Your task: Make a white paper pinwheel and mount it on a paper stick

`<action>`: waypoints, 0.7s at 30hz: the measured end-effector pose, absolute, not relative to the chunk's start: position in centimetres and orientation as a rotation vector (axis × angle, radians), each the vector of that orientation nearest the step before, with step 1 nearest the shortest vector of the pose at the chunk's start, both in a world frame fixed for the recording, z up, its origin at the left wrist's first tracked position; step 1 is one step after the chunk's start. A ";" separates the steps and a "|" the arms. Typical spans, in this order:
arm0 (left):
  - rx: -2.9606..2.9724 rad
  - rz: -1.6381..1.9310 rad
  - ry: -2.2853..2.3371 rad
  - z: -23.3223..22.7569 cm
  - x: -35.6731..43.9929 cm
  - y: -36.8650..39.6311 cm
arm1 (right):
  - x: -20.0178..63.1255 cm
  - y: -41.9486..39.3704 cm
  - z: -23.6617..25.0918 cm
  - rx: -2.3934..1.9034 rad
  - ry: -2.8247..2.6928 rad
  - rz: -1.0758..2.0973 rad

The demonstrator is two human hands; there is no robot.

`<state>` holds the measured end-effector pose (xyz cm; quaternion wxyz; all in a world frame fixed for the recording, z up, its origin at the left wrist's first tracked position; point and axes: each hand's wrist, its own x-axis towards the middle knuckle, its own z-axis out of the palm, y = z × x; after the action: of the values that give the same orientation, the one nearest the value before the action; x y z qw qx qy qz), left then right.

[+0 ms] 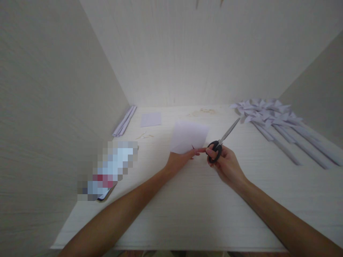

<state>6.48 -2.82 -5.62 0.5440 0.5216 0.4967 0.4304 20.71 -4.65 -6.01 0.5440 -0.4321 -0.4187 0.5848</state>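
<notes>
The pale desk (pixel 187 214) sits boxed in by 3 light walls. At 2 o'clock lie folded paper shapes (pixel 268 114). At centre, the left hand (pixel 182 159) pinches a white sheet (pixel 189 137); at its 3 o'clock the right hand (pixel 227 164) grips scissors (pixel 222 141), blades apparently closed. Cutting seems just starting; next, blades must open onto the sheet's edge.

left hand (pixel 180 159): pinches paper sheet (pixel 189 137) | right hand (pixel 225 162): grips scissors (pixel 223 140)

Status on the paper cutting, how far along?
Done: a row of folded pale paper pinwheels on sticks lies at the right. In hand: left hand holds a pale paper sheet; right hand grips black-handled scissors. Left: a small paper square and folded strips lie untouched.
</notes>
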 end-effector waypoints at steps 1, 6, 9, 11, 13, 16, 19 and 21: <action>1.244 1.023 1.211 -5.7 6.5 -2.8 | 20.7 -4.7 -5.9 -1.024 -0.989 1.391; 1.262 1.020 1.303 -5.8 6.5 -2.7 | 20.7 -4.7 -5.6 -1.043 -0.991 1.399; 1.302 1.038 1.271 -5.9 6.4 -2.6 | 20.6 -4.6 -5.7 -1.050 -1.003 1.401; 1.283 1.077 1.256 -6.0 6.4 -2.5 | 20.7 -4.6 -5.8 -1.062 -1.034 1.391; 1.230 1.138 1.217 -6.2 6.4 -2.3 | 20.8 -4.6 -5.7 -1.102 -1.100 1.350; 1.141 1.253 1.129 -6.5 6.3 -1.9 | 21.1 -4.7 -5.0 -1.211 -1.270 1.237; 1.041 1.358 1.065 -6.8 6.1 -1.5 | 21.4 -4.8 -4.0 -1.267 -1.483 1.209; 0.982 1.405 1.045 -6.8 6.0 -1.3 | 21.5 -4.9 -3.5 -1.272 -1.597 1.254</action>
<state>6.02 -1.29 -6.83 0.5370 0.4125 0.4390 0.5905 21.51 -4.88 -3.50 0.3641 -0.4945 -0.6208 0.4873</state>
